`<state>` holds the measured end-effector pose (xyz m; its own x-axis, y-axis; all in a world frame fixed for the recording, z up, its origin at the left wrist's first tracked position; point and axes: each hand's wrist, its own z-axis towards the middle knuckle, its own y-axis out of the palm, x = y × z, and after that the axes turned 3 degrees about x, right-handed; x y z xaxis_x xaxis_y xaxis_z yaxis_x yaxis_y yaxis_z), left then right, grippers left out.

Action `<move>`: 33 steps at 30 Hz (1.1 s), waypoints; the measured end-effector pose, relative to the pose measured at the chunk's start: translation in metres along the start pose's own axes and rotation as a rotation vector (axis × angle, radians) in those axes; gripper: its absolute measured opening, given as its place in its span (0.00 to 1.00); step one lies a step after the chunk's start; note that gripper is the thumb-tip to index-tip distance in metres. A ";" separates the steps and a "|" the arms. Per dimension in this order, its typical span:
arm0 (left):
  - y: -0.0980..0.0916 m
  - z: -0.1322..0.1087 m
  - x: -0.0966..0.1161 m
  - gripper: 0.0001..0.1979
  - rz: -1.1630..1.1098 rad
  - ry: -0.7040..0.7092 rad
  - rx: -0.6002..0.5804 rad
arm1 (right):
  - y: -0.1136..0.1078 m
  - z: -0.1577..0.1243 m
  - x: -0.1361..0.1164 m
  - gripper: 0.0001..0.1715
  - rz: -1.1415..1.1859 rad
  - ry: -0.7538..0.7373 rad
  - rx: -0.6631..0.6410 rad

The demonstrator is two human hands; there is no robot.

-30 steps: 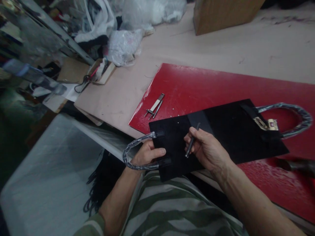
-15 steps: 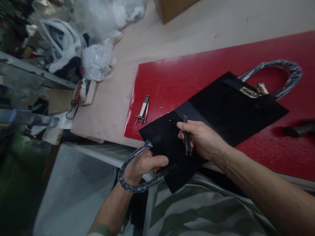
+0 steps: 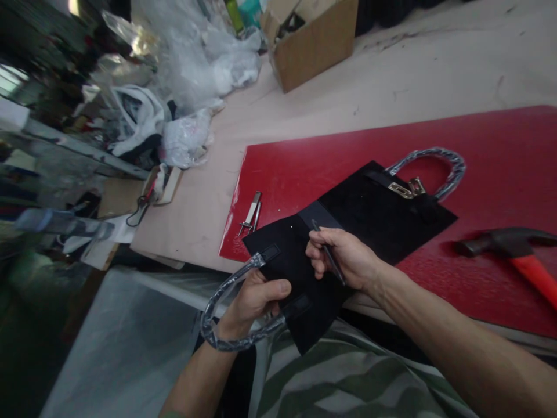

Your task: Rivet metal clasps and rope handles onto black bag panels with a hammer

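A black handbag panel (image 3: 365, 215) lies unfolded, partly on the red mat and partly over the table's front edge. Gold clasp hardware (image 3: 407, 188) sits near its far end, beside a plastic-wrapped handle (image 3: 452, 159). My left hand (image 3: 263, 293) grips the near end, thumb on top, with the wrist through the second wrapped handle (image 3: 213, 313). Above the panel, my right hand (image 3: 339, 252) is closed around a thin dark metal tool (image 3: 333, 264) that slants across the fingers; its exact kind is unclear.
On the red mat (image 3: 304, 174) lie a pronged metal tool (image 3: 250, 213) at the left and a hammer (image 3: 507, 244) with an orange handle at the right. A cardboard box (image 3: 315, 52) and plastic bags (image 3: 187, 136) stand farther back.
The view has shifted, bringing more of the hammer and box into sight. In my right hand the tool has turned from near upright to a slant. My left hand keeps its grip.
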<state>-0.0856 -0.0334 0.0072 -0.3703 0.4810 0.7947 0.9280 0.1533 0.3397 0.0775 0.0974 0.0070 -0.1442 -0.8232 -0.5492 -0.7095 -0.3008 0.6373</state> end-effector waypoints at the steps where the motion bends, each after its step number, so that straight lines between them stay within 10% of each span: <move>1: 0.003 -0.006 0.002 0.23 -0.023 0.045 0.023 | 0.004 -0.003 0.000 0.14 -0.056 -0.025 -0.042; 13: -0.016 -0.098 0.067 0.26 -0.084 0.193 0.139 | 0.094 -0.007 -0.016 0.24 -0.806 -0.735 -0.357; 24: -0.008 -0.114 0.060 0.28 -0.183 0.369 0.167 | 0.126 0.011 -0.013 0.38 -0.785 -0.442 -0.567; 33: -0.003 -0.089 0.031 0.35 -0.274 0.484 0.279 | 0.108 0.019 0.007 0.48 -0.587 -0.198 -0.666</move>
<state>-0.1034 -0.0954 0.0755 -0.5125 -0.0436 0.8576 0.7486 0.4666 0.4711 -0.0136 0.0680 0.0618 -0.0455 -0.3708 -0.9276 -0.1697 -0.9122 0.3730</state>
